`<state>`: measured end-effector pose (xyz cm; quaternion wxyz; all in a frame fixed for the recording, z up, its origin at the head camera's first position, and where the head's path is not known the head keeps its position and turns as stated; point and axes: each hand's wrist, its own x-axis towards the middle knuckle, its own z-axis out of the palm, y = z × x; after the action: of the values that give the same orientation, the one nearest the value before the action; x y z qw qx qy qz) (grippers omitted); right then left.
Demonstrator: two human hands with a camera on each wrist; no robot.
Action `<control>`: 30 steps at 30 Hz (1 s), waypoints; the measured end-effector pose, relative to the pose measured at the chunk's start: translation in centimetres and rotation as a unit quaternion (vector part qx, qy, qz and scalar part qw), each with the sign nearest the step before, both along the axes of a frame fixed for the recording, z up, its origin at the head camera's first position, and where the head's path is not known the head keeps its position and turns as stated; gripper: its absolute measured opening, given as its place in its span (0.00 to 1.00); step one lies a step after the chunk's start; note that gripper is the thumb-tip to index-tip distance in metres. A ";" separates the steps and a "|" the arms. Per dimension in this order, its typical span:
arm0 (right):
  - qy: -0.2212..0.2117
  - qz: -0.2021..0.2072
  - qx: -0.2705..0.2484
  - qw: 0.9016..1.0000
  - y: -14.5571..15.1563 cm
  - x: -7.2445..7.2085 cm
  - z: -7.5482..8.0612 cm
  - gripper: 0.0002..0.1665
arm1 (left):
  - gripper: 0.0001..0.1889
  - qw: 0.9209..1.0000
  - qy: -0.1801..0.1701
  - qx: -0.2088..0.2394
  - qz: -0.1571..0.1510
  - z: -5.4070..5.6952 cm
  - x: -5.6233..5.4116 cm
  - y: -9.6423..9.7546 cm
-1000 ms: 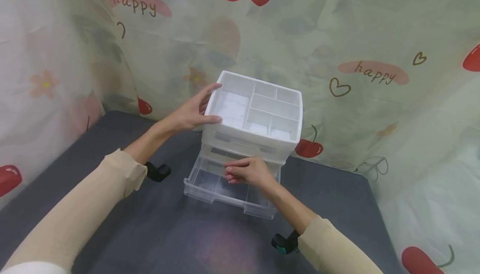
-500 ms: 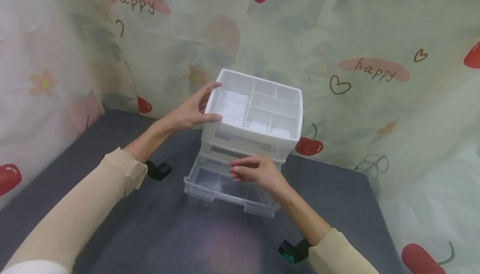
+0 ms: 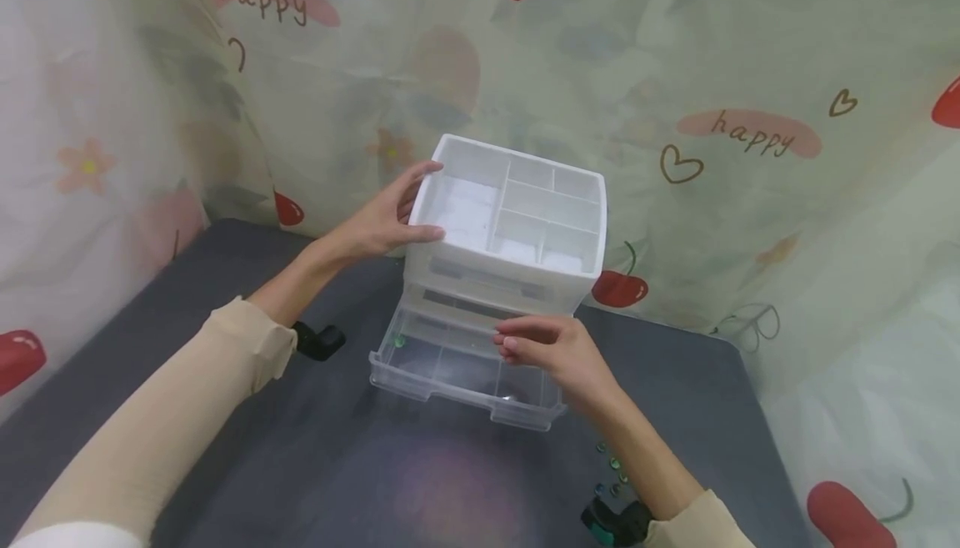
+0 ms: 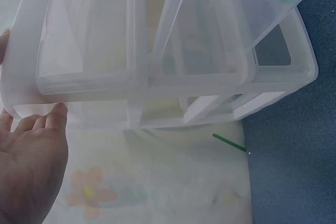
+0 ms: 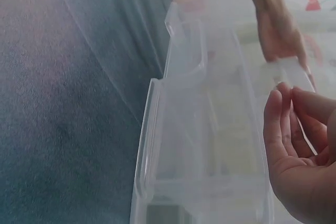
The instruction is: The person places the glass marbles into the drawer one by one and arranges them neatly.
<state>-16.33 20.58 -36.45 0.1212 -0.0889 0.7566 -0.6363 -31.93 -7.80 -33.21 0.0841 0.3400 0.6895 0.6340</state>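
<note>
left hand [image 3: 375, 221] way out far, thumb and index spread wide; right hand [image 3: 561, 358] nearer, fingers curled, tips bunched

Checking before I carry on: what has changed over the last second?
The right hand has drawn back rightward over the open drawer; whether it released anything is unclear. A green marble has appeared at the drawer's left and shifted toward its front. More marbles have come into view on the table. The left hand stays on the organizer, drawer still out.
</note>
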 end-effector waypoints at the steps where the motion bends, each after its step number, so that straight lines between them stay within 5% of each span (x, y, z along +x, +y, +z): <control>1: 0.004 -0.003 -0.002 1.000 0.3 0.1 0.0 0.20 | 0.45 1.000 0.000 0.001 0.000 0.0 0.0 0.1; 15: 0.015 -0.060 -0.013 0.998 4.2 1.7 -0.4 0.24 | 0.45 1.000 0.002 0.001 0.000 0.1 0.1 0.1; 30: 0.012 -0.138 -0.020 0.990 9.6 3.6 -2.4 0.26 | 0.45 1.000 0.004 0.005 0.002 0.1 0.1 0.2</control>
<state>-12.70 30.13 -38.89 0.0214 0.0065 0.7502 -0.6608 -31.81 -7.61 -33.08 0.0787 0.3415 0.6869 0.6366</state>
